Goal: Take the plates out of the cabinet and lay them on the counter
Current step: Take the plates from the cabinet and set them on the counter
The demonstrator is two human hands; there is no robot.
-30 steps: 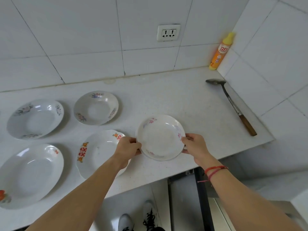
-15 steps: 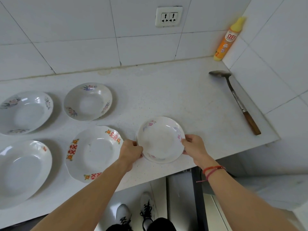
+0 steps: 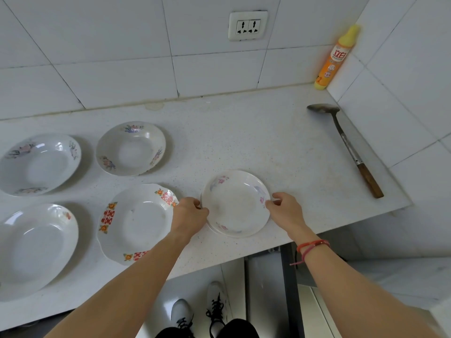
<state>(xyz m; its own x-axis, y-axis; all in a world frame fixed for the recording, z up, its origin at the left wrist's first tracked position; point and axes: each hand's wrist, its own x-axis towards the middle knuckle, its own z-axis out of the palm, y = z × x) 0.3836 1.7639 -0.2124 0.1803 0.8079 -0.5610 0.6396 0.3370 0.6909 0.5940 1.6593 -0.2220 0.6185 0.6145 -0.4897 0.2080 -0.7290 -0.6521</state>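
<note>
White with faint pink flowers, the small plate [image 3: 235,203] is at the front of the speckled tabletop [image 3: 244,142], just right of a red-lettered plate [image 3: 136,223]; whether it is fully set down I cannot tell. The left grip [image 3: 189,215] holds its left rim and the right grip [image 3: 285,213] pinches its right rim, fingers curled over the edge. A metal spatula [image 3: 346,147] lies well apart to the right.
</note>
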